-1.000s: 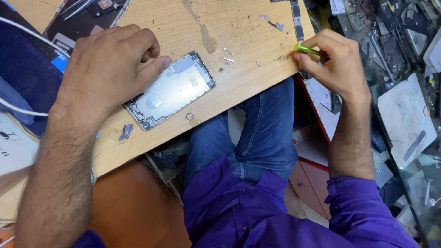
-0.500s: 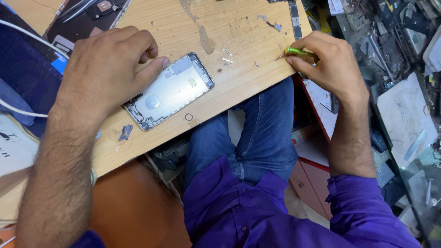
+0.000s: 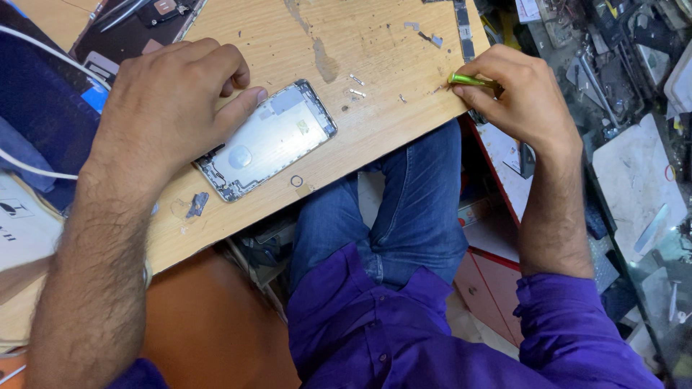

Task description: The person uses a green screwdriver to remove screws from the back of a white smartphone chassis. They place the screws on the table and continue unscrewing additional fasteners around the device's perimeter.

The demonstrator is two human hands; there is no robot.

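I see a wooden counter (image 3: 375,43), cluttered workshop at right.
My left hand (image 3: 169,108) presses the phone shell (image 3: 267,140); right hand (image 3: 522,97) fingers grip a green screwdriver (image 3: 468,80).

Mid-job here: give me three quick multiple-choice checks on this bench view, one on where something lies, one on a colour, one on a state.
1. Where does the small ring lie?
A. on the wooden board just below the phone housing
B. inside the housing
C. on the floor

2. What colour is the screwdriver handle?
A. red
B. green
C. black

3. What is the left hand doing?
A. lifted clear of the board
B. holding the screwdriver
C. resting on the housing's upper left end

Answers:
1 A, the ring sits on bare wood by the housing's lower edge.
2 B, green shows between the right hand fingers.
3 C, its thumb and palm lie on the housing.
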